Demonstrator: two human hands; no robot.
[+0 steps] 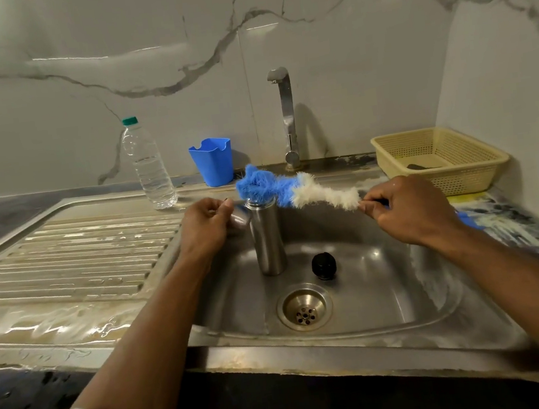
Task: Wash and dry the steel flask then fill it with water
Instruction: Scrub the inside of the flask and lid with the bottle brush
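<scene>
No text, label or number seems legible on anything here.

Right hand [408, 211] hides the brush handle [467, 219].

Steel flask [268, 238] upright in sink [374, 293]; right hand [408, 209] grips bottle brush [293, 189] over mouth; left hand [206, 227] beside neck.

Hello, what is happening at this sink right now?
A person is washing a steel flask that stands upright and open in the sink. The right hand grips the handle of a blue and white bottle brush, whose blue tip is at the flask's mouth. The left hand is beside the flask's top; whether it holds anything is unclear. The black cap lies in the basin. No water runs from the tap.
</scene>
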